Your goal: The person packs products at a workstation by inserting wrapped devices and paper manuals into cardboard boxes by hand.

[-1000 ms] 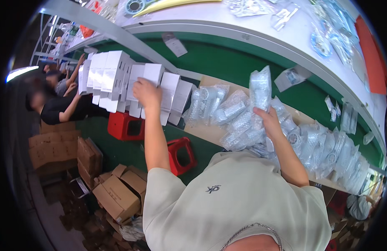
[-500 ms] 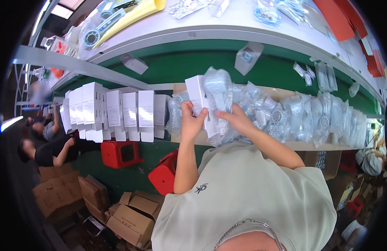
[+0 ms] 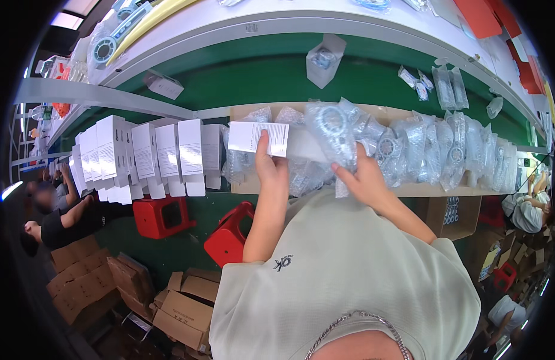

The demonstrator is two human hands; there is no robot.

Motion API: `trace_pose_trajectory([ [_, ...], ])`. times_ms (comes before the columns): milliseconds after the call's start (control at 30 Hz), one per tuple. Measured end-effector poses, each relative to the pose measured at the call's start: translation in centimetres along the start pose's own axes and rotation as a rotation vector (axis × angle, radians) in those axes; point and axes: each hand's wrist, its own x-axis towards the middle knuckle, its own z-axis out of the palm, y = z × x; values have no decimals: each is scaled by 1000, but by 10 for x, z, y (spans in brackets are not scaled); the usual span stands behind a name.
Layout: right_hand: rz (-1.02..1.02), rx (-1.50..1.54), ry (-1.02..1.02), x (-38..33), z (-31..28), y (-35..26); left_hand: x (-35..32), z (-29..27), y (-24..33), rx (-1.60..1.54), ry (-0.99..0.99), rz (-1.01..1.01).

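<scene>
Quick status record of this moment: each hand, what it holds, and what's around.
left hand: holds a white carton by its end, thumb on top
right hand: grips a clear bagged part
bench: green surface with a cardboard sheet under the work
left of hands: row of upright white cartons
right of hands: row of clear bags
below bench: red stools, brown boxes

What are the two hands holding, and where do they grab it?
The left hand pinches a small white box at its lower edge; the right hand grips a clear plastic bag near its bottom.
</scene>
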Motion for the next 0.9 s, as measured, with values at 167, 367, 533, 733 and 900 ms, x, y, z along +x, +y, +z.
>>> trace_pose_trajectory([
  [167, -161, -379, 45, -6, 22, 11, -8, 24, -16, -179, 87, 82],
  [367, -276, -467, -145, 19, -7, 10, -13, 16, -30, -109, 36, 178],
  [533, -163, -196, -456, 61, -33, 26, -18, 13, -30, -90, -57, 114],
  [733, -116, -154, -562, 80, -23, 59, -20, 1, -29, -11, -135, 86],
  [900, 83, 244, -574, 83, -2, 69, -19, 0, -48, 183, -108, 126],
])
